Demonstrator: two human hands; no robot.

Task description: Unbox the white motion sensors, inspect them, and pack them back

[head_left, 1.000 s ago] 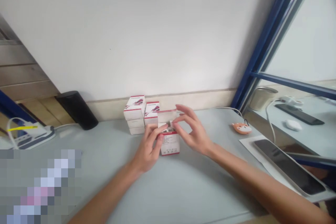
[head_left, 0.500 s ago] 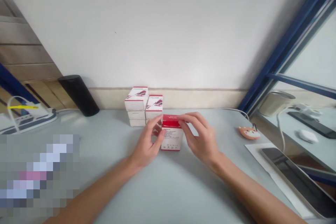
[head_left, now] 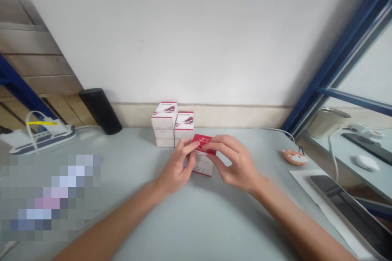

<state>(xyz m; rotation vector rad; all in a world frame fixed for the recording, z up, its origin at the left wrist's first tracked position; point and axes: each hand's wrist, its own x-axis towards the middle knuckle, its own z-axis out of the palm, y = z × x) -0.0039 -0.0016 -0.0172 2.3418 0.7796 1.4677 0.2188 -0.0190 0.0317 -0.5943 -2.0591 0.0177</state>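
Between my two hands a small white and red cardboard box [head_left: 203, 164] stands on the grey table, its printed white side facing me. Its red top flap [head_left: 204, 140] lies over the top, tilted down towards me. My left hand [head_left: 180, 164] grips the box's left side, thumb at the front and a fingertip on the red flap. The fingers of my right hand [head_left: 234, 161] are bent over the flap's right part, with the thumb at the right front edge. Just behind to the left, a stack of similar white boxes [head_left: 165, 121] stands by the wall.
A black cylinder [head_left: 100, 111] and a white power strip [head_left: 45, 138] stand at the left back. To the right lie an orange animal-shaped case [head_left: 294, 157], white paper [head_left: 301, 175] and a dark phone [head_left: 346, 208]. A blue metal frame [head_left: 330, 49] rises beyond the right edge.
The red flap has folded down over the box top, and the box has turned slightly. My left fingertip has moved onto the flap. The view has shifted a little to the left.
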